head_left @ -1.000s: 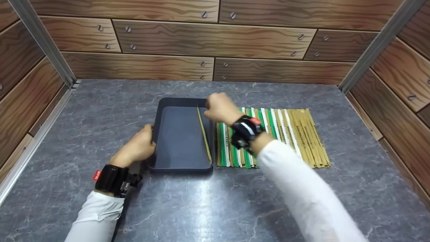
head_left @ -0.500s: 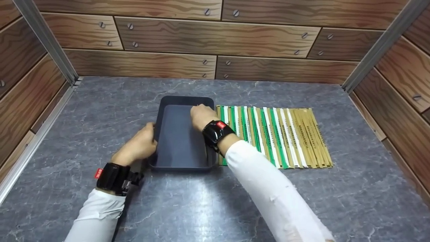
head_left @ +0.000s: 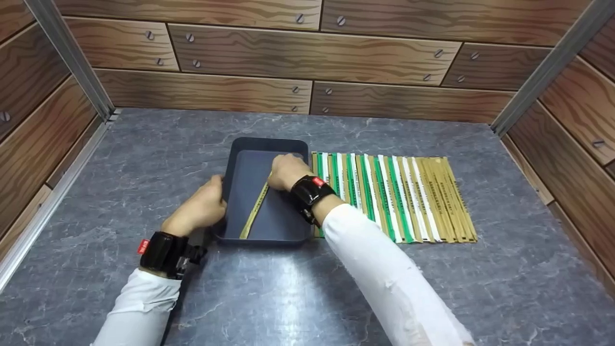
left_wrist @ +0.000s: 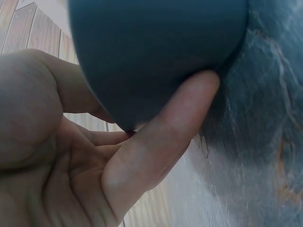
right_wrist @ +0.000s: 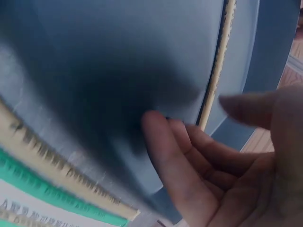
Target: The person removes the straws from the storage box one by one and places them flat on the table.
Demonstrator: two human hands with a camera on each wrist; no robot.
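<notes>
My left hand [head_left: 202,204] grips the left wall of a dark grey rectangular tray [head_left: 262,240]. In the left wrist view a finger [left_wrist: 184,106] presses the outside of the wall, and another digit goes behind the rim. Inside the tray lies a long thin brown strip [head_left: 257,206] with printed text, resembling a paper-wrapped straw. Over its far end is my right hand [head_left: 288,172]. The right wrist view has the thumb apart from the loosely bent fingers, the strip [right_wrist: 218,71] running between and behind them. Its far end is hidden in the head view.
Right of the tray lies a row of similar brown, green and white strips [head_left: 379,197], side by side. Everything rests on a grey marbled tabletop [head_left: 384,293]. Wood-patterned panels [head_left: 307,53] enclose the back and sides.
My right hand has moved left from the tray's right wall to over its inside. The brown strip now slants with its near end at the tray's left. My left hand stays in place.
</notes>
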